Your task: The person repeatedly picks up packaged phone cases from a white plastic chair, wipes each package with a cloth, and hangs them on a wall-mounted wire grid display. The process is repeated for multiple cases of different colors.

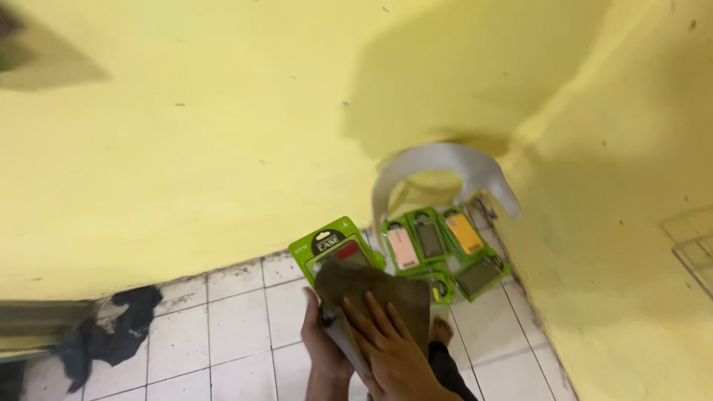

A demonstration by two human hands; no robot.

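The brown cloth point(379, 297) looks soft and matt, like suede or microfibre. The green package point(330, 245) under it is glossy card and clear plastic, as are the packaged cases point(438, 245) behind. The floor point(230, 327) is glazed white tile (grimy grout). The yellow wall point(186, 148) is matt paint, lightly speckled.

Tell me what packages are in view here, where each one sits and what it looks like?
Held package: bright green rectangular card pack with a dark panel, gripped by the left hand, half covered by a brown cloth under the right hand.
Pink-case pack: green card, on the floor in the corner.
Grey-case pack: green card, beside the pink one.
Orange-case pack: green card, nearest the wall.
Dark-case pack: green card, lying tilted in front.
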